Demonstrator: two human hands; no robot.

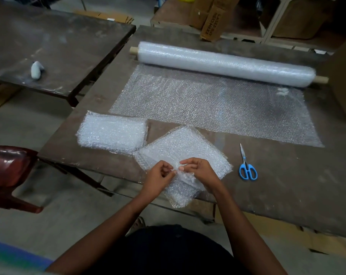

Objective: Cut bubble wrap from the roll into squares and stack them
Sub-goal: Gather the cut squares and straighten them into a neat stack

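Your left hand [158, 176] and your right hand [198, 170] meet at about 6 o'clock on the table [287, 195], fingertips almost touching, each pinching the same edge of a cut bubble wrap piece [184, 155] between thumb and curled fingers. That piece lies turned like a diamond, its near corner hanging over the table's front edge below your wrists. Just beside it at 9 o'clock sits the stack of squares [112, 133], its right corner touching the piece you hold. At 12 o'clock the bubble wrap roll [225, 63] lies across the far side of the table on a wooden core, and its unrolled sheet [217, 104] spreads flat toward you, ending just short of the diamond piece. Blue-handled scissors [247, 165] rest closed at 3 o'clock of your right hand, blades pointing away from you, well apart from the wrap. Off at 10 o'clock, a second table [69, 46] carries a small white object [36, 70].
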